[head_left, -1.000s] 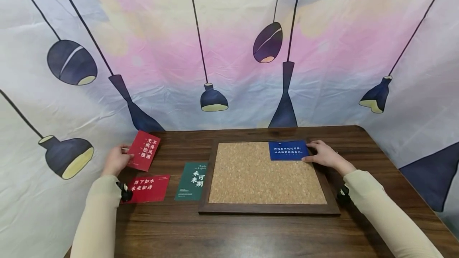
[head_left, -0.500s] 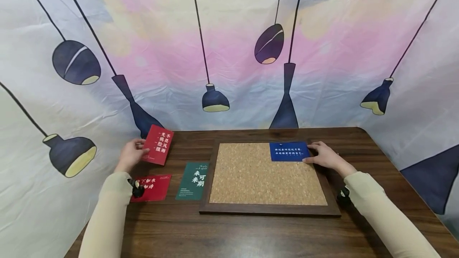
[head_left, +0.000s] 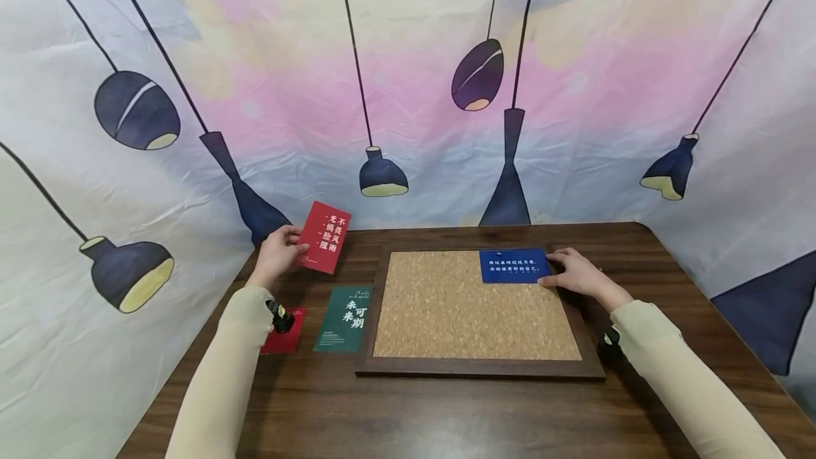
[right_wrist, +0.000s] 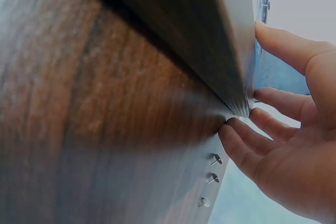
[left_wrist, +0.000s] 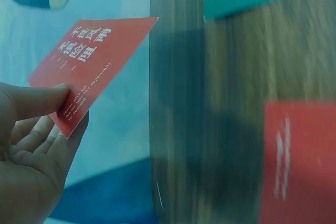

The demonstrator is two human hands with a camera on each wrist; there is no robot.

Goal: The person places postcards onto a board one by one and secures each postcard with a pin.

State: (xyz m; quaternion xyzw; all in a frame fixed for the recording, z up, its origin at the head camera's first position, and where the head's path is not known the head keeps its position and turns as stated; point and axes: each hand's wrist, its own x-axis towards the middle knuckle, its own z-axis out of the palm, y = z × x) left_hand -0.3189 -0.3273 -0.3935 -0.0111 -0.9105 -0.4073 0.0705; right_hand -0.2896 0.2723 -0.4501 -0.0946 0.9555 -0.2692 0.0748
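My left hand [head_left: 279, 255] pinches a red card with white lettering [head_left: 325, 238] by its lower left edge, thumb on the printed face, as the left wrist view also shows. The card is tilted above the table's back edge. A cork board [head_left: 472, 324] in a dark wooden frame lies on the table. At its top right is a blue card [head_left: 513, 266] with a small pin near its upper left corner. My right hand [head_left: 576, 275] touches the blue card's right side with thumb and index finger. In the right wrist view the other fingers rest by the frame's side and the table.
A green card [head_left: 343, 317] lies left of the board. Another red card [head_left: 287, 335] is partly hidden by my left wrist. Three metal thumbtacks, one of them a tack [right_wrist: 216, 159], stand on the table beside my right hand. A patterned cloth [head_left: 433, 161] hangs behind the table.
My left hand has carried the red card rightward and a little upward toward the board, and its wrist now covers more of the lower red card. The right hand has stayed in place.
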